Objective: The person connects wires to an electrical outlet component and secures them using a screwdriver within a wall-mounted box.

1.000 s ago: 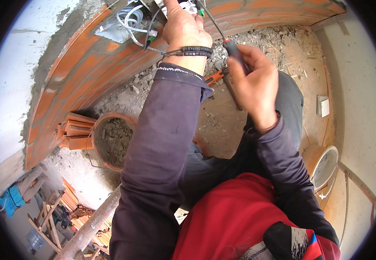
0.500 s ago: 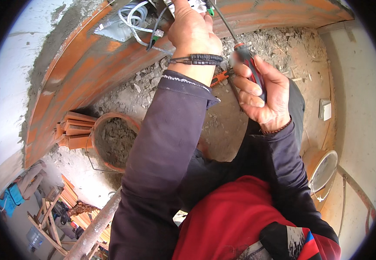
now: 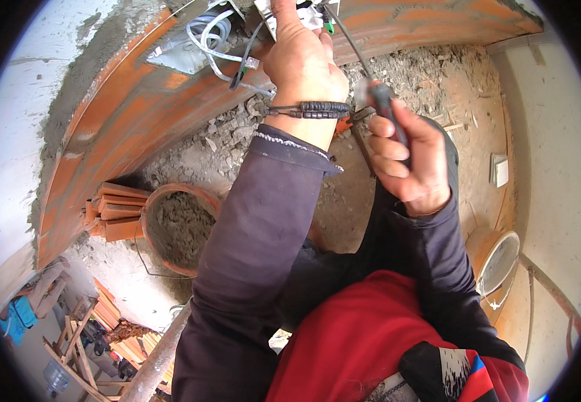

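Observation:
My left hand (image 3: 307,70), wearing a dark beaded bracelet, reaches to the top edge and is closed on a white electrical fitting (image 3: 311,18) at the brick wall. The fitting is partly cut off by the frame and covered by my fingers. A screwdriver (image 3: 352,45) with a dark and red handle is gripped in my right hand (image 3: 414,154), its shaft slanting up to the fitting's right side, by a small green part (image 3: 329,28). Left of my left hand, a loop of grey cable (image 3: 208,37) and a dark cable with a pale plug (image 3: 251,63) hang from the wall.
Rubble (image 3: 227,137) lies along the foot of the brick wall (image 3: 113,114). A bucket (image 3: 146,224) of mortar stands beside stacked bricks (image 3: 117,209) on the left. Another bucket (image 3: 483,244) is at the right wall. A pole (image 3: 160,358) crosses the lower left, near wooden pieces.
My right hand has shifted slightly down and its grip on the screwdriver handle has turned. My left hand stays at the fitting, with the whole view shifted a little.

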{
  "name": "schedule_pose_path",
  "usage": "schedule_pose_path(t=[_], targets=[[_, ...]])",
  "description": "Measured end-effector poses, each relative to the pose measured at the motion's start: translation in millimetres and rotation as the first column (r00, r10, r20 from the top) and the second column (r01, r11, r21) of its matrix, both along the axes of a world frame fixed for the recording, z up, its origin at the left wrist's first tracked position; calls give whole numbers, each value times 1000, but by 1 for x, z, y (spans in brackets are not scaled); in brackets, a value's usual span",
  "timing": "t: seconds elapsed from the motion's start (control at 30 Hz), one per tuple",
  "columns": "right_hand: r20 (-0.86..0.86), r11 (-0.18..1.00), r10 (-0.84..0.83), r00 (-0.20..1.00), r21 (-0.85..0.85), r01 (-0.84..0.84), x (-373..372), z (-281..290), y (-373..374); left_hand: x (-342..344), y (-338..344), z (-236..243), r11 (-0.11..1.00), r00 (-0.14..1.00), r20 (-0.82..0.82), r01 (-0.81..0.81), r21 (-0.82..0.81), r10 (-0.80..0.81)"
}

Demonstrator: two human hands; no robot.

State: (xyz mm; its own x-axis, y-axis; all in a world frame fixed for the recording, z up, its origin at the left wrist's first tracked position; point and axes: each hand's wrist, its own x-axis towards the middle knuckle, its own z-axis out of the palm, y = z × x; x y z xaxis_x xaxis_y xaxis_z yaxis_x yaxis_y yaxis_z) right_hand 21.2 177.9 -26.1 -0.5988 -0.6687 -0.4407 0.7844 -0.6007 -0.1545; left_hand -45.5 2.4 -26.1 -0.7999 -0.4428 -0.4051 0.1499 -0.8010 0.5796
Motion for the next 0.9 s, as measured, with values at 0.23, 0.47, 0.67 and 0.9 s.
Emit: schedule_pose_path(t=[0.23,0.47,0.67,0.9], targets=[[-243,979,33,970,202,17,-11,10,3,-3,-5,1,1000,999,-33,2,-19,-2],[-720,30,606,338,446,895,18,-10,-32,-5,-3,3,999,999,12,-42,9,42],[-296,839,49,954,530,121,4,24,-11,1,1,8,999,999,37,-28,15,28],[-290,902,26,957,419,102,-3,18,-11,-5,-5,10,999,998,44,-44,29,43]])
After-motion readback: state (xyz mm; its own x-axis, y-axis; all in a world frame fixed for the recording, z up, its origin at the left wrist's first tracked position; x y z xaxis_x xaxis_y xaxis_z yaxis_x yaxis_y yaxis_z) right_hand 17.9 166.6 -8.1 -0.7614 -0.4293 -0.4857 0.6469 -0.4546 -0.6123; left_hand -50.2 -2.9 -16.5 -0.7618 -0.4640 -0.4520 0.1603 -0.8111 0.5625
